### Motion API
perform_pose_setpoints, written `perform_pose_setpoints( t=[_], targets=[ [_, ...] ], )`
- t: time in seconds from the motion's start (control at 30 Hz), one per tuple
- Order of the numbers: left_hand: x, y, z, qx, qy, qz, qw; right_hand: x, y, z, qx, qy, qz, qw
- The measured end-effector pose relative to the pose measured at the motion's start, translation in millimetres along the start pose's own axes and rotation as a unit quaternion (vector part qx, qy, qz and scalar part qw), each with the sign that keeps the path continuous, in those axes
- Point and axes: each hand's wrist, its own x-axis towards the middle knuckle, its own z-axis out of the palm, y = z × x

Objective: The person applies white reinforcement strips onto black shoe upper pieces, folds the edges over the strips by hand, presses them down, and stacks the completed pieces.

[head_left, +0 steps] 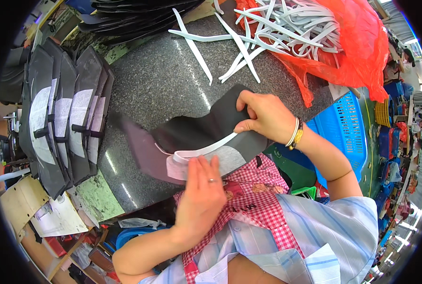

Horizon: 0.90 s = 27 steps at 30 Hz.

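My right hand (268,116) grips a curved black panel (187,132) by its right part, fingers curled over the edge and thumb on a white strip (213,146). The strip runs along the panel's inner curve, its left end looping back. A pale grey patch (227,160) covers part of the panel beneath it. My left hand (204,189) lies on the strip and patch with fingers stretched out, slightly blurred; a ring shows on one finger. The panel's left end is smeared by motion.
Similar black panels with pale patches (78,109) stand stacked at the left of the dark speckled table (159,90). More black pieces (140,19) are piled at the back. Loose white strips (242,42) spill from a red plastic bag (362,42). A blue basket (346,137) stands right.
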Motion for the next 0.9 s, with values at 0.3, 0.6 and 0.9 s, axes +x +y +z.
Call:
perform_pose_setpoints(
  t=[0.3,0.6,0.9],
  targets=[
    [53.1,-34.8,10.7,-0.188,0.187,-0.223,0.938,-65.1,10.2,17.5,0.076,0.053,-0.134,0.987],
    [47.8,-20.1,28.7,-0.353,0.148,-0.129,0.915,-67.2,-16.1,31.3,-0.146,0.063,-0.073,0.985],
    [44.1,6.4,45.8,-0.120,0.239,-0.020,0.963,-41.1,0.9,-13.7,0.012,-0.057,-0.038,0.998]
  ],
)
